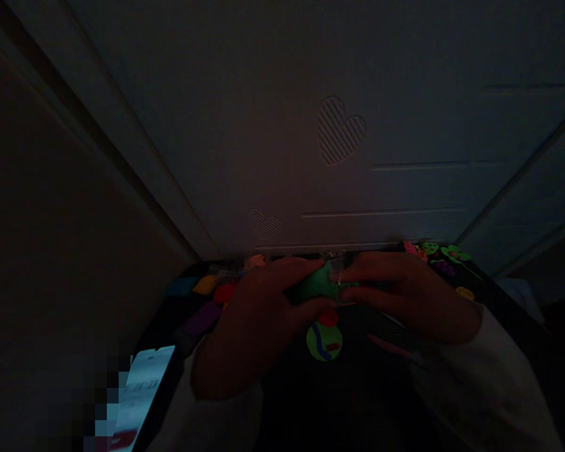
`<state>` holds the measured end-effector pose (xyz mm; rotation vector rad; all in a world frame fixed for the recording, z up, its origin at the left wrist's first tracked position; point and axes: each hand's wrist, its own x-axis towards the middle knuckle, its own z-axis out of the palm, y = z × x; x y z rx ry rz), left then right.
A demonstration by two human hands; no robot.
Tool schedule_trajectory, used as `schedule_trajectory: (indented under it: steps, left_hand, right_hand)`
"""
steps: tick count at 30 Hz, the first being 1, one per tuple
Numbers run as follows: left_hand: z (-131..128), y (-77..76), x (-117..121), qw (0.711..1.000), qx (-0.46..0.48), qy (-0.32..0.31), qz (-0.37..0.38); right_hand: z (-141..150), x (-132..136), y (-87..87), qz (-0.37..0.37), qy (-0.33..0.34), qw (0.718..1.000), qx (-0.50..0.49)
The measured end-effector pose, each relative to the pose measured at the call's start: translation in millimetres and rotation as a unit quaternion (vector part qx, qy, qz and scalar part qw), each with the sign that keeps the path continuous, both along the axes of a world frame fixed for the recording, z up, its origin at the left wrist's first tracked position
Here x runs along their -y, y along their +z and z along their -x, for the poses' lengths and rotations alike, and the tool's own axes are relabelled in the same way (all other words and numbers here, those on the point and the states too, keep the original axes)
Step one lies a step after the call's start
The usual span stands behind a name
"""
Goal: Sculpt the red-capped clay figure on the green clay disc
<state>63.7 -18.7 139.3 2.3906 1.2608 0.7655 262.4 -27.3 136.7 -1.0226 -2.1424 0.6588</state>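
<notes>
I see the left hand (266, 311) curled round a green lump (315, 284); the right hand (405, 289) pinches its clear wrap (338, 270).

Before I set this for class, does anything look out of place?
The lit screen at lower left seems out of place near the purple piece: it glows amid the dimness, with blocky pixels along its left edge. Darkness may hide more.

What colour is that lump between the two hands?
The lump is green, seen best in the head view.
</notes>
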Motion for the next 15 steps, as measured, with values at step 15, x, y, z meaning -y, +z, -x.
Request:
schedule_trajectory:
  steps: [15]
  left_hand:
    - [3.0,3.2,0.6,0.999,0.006,-0.04,0.001]
  right_hand:
    - [4.8,-2.4,-3.6,0.189,0.043,0.979,-0.064]
